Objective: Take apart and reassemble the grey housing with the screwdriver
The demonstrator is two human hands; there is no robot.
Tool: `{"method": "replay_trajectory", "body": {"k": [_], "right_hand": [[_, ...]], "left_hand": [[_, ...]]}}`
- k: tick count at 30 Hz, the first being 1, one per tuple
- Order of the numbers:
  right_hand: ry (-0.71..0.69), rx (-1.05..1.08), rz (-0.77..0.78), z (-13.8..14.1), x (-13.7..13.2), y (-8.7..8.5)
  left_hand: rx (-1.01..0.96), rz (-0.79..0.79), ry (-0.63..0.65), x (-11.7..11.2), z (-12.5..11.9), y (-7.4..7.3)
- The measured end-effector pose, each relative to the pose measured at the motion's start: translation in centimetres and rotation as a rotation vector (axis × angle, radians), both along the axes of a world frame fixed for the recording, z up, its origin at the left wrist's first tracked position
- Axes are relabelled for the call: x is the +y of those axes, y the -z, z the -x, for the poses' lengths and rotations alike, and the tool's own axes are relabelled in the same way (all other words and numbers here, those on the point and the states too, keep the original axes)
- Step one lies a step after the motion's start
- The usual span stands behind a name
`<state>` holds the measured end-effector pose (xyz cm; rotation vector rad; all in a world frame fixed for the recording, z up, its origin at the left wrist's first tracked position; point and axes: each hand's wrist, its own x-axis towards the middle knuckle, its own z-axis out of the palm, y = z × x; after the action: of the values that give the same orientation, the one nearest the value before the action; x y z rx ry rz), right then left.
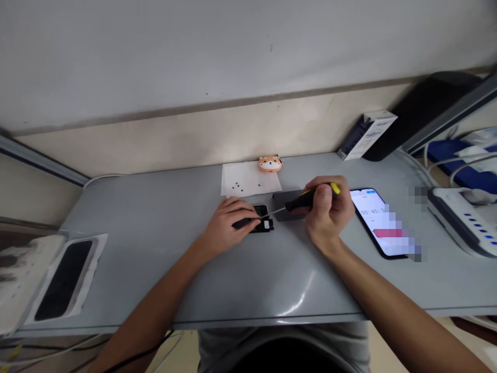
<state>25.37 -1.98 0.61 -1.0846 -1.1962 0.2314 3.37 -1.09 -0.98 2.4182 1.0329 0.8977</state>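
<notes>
My right hand [332,215] grips a screwdriver [300,201] with a black and yellow handle. Its thin shaft slants down to the left, and the tip meets a small black device with an exposed circuit board [267,225]. Fingers of my left hand [229,224] are closed on the left side of that device and cover part of it, close to the screwdriver tip. Under the right hand lies a flat dark grey panel [289,211], partly hidden. Behind the device, several tiny dark screws [238,186] rest on a white sheet of paper [248,173].
An orange animal-faced case [270,164] sits on the paper's corner. To the right are a lit phone [375,220] showing a timer and a white power strip [462,217]. A carton [367,135] leans at the back. A dark phone-shaped slab [65,280] lies on white wrapping at left.
</notes>
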Motion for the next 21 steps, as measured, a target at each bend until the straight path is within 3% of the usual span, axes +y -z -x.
{"method": "replay_trajectory", "body": {"k": [7, 12, 21], "right_hand": [[-0.041, -0.100, 0.024, -0.37, 0.09, 0.01], [-0.069, -0.183, 0.106, -0.26, 0.06, 0.08], [-0.079, -0.238, 0.121, -0.13, 0.16, 0.11]], "left_hand": [[0.115, 0.081, 0.000, -0.14, 0.29, -0.71], [0.240, 0.141, 0.030, -0.12, 0.34, -0.20], [0.258, 0.180, 0.036, -0.02, 0.22, -0.11]]}}
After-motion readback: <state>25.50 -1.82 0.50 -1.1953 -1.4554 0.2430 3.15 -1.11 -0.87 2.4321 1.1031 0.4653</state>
